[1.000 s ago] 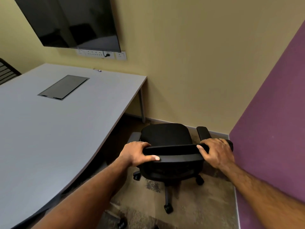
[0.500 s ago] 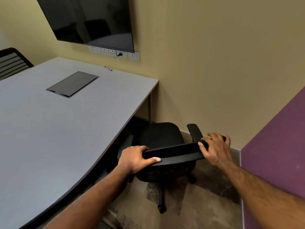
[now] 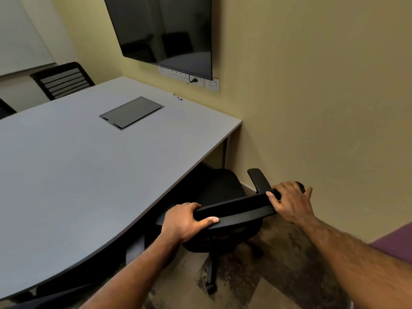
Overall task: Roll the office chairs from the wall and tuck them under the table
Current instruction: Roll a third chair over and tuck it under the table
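Yellow walls are closing in a small meeting room, with a dark wall-mounted screen (image 3: 165, 32) hanging over the far end of a grey table (image 3: 66, 175) and patchy brown carpet (image 3: 278, 264) covering the floor. A black office chair (image 3: 214, 190) is standing at the table's right edge near the corner, its seat partly reaching under the tabletop and its right armrest (image 3: 259, 179) sticking out toward the wall. Another chair (image 3: 64, 80), with a slatted back, is sitting at the table's far side.

The left hand (image 3: 185, 221) is wrapping around the left end of the chair's top rail (image 3: 236, 208), thumb lying along the near face and fingers curling over the far side. The right hand (image 3: 289, 201) is clamping the rail's right end in the same way, so both hands are closing on the backrest.

This chair is probably moderately heavy but easy to move, since it is riding on casters (image 3: 210, 287) that should roll on the low carpet with some drag. The rail looks stiff and smooth, a sound place to hold: gripping both ends is giving steering control, because a swivel base tends to turn under a one-sided push. The armrests look like the parts most likely to catch on the table's edge, so a level, straight push seems wise.
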A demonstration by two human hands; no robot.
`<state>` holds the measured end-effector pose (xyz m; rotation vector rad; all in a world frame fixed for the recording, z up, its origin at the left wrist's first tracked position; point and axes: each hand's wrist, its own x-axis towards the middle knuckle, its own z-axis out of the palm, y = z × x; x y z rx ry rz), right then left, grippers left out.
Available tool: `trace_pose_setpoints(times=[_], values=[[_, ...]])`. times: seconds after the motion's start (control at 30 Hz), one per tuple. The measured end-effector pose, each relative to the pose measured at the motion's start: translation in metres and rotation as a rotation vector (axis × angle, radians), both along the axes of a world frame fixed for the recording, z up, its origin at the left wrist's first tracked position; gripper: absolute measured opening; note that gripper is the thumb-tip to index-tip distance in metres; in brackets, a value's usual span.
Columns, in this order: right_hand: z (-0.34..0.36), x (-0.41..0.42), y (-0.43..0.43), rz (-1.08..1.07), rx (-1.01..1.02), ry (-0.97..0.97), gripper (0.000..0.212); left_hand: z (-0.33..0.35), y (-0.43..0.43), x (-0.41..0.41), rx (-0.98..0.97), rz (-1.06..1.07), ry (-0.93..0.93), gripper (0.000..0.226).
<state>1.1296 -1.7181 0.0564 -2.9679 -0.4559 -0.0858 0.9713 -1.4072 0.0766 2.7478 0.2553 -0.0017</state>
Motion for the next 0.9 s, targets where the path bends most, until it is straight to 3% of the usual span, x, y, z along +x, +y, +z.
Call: trace_pose_setpoints(times=[0.17, 0.63, 0.9], values=[[0.004, 0.054, 0.008, 0.017, 0.083, 0.052, 0.058, 0.001, -0.015, 0.028, 0.026, 0.116, -0.055, 0.101], [0.000, 0.170, 0.054, 0.246, 0.061, 0.019, 0.048, -0.003, -0.013, 0.087, 0.012, 0.300, -0.040, 0.103], [0.003, 0.222, 0.087, 0.262, 0.046, 0.020, 0.047, -0.010, 0.001, 0.126, 0.028, 0.366, -0.042, 0.104]])
